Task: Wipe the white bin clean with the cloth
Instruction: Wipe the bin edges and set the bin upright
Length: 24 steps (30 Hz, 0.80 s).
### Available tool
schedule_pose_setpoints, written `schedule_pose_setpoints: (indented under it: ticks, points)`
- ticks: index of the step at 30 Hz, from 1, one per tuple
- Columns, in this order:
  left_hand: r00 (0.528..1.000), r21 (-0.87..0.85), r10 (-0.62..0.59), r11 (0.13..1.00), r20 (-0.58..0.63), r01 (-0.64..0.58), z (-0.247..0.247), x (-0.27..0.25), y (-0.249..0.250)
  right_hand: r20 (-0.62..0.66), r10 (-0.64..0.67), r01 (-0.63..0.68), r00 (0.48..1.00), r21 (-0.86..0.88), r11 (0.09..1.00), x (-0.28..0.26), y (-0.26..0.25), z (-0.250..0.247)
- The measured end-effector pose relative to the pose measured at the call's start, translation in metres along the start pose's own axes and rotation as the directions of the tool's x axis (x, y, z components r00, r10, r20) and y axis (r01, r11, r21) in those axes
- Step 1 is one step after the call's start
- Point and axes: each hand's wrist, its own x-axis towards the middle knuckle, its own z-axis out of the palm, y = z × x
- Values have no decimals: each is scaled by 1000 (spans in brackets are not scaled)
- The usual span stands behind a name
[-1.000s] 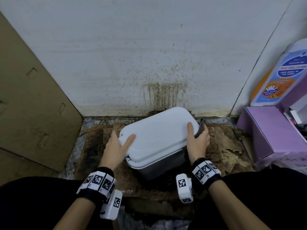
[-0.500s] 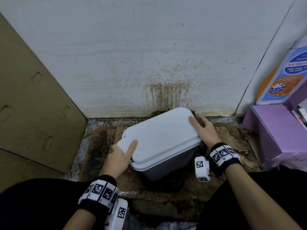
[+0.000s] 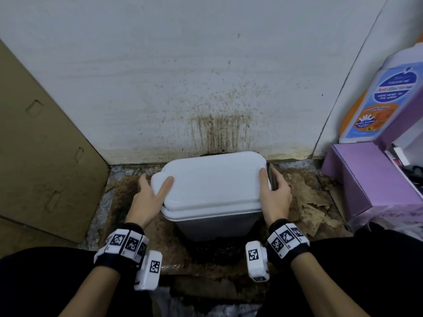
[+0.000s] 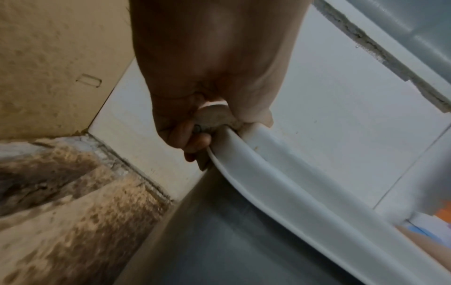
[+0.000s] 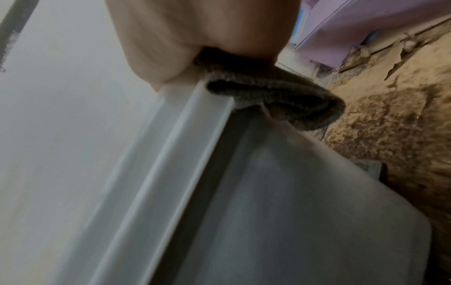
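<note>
bin: white bin (image 3: pixel 215 179), lid shut, stands on the stained floor (image 3: pixel 304 202) against the back wall (image 3: pixel 206 76), between your knees; looks slightly tilted toward you.
left hand: your left hand (image 3: pixel 148 197) holds the lid's left edge, thumb on top, fingers hooked under the rim.
right hand: your right hand (image 3: pixel 275 197) grips the right rim with the cloth (image 5: pixel 275 96) bunched between fingers and bin side; thumb on the lid.
cloth: dark, soft, folded thick; should conform to the rim groove.
handling: thin stiff plastic, probably light, so it will likely slide or tip when you rub. Smooth lid, slippery if wet.
where to hold: brace at the rim lip, as your left hand does; it gives a ledge. Avoid pressing mid-lid, it may flex.
risk: lid could pop open under a lift from the rim.
floor: peeling, dirty; keep the cloth off it.
nearby: purple box (image 3: pixel 370 179) right, cardboard (image 3: pixel 41 145) left.
</note>
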Motion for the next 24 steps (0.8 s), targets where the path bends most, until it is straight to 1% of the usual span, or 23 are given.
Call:
schedule_pose_setpoints:
  ticks: [2,4,8,13,15,17,19,21,22,24]
  points:
    - [1000,-4,-10,1000,29,10,-3,9,4,-86,22,-21,996,7,1000,-11,3,4]
    - [997,-3,-12,1000,80,12,-5,15,2,-118,52,-50,992,21,999,-20,8,8]
    - [993,45,-32,999,115,27,-5,21,0,-73,49,-48,996,14,999,-21,12,9]
    - [994,111,-5,994,112,-7,-3,21,-4,-27,90,-87,996,83,993,-15,7,4]
    - [996,171,-6,985,84,-8,-1,24,-4,-14,120,-118,993,103,988,-13,3,2]
    - [1000,310,13,951,27,-20,3,22,-2,-9,137,-135,991,117,984,-12,1,0]
    - [993,442,98,895,-68,-58,10,15,4,-9,130,-128,991,114,985,-13,1,-1]
    - [967,494,219,860,-131,-128,16,7,13,-8,122,-120,993,115,986,-16,2,0]
    - [950,495,278,851,-142,-175,20,6,15,-8,118,-117,993,113,987,-17,3,1]
    - [923,479,366,835,-119,-270,29,2,22,5,110,-110,994,107,988,-19,2,2]
